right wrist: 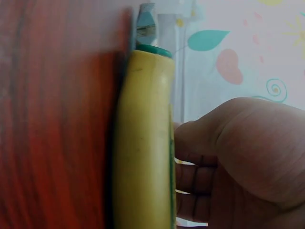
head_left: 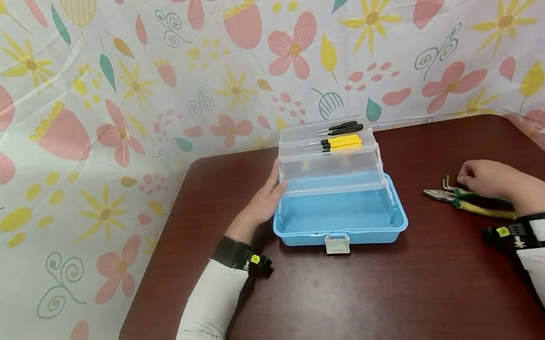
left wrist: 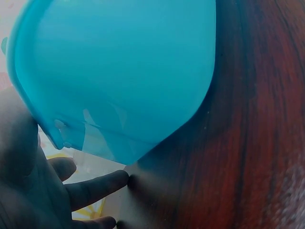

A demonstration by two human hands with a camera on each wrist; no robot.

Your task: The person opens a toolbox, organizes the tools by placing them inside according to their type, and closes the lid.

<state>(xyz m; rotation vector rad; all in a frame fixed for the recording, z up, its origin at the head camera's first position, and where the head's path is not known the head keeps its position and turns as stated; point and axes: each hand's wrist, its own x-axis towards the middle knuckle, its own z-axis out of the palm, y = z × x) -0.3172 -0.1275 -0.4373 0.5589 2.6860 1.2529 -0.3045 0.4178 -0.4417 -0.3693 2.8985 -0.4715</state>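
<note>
A: Item one, container?
B: Blue plastic toolbox, raised lid section of clear plastic tiers, white front latch hanging down. Stands mid-desk, blue floor in view.
A: Contents?
B: Furthest tier: slim screwdrivers with black handles. Next tier down: slim screwdrivers with yellow handles. Both sets lie toward the right end.
A: Left hand?
B: At the toolbox's left side, fingers extended, thumb by the tiers' edge.
A: Item two?
B: Metal pliers with green-and-yellow handles, lying on the desk, well apart from the box, to its right. Brass-coloured bent metal key just beside them.
A: Right hand?
B: Over the pliers' far handle, fingers curled, tips by the key; whether it grips either, cannot tell.
</note>
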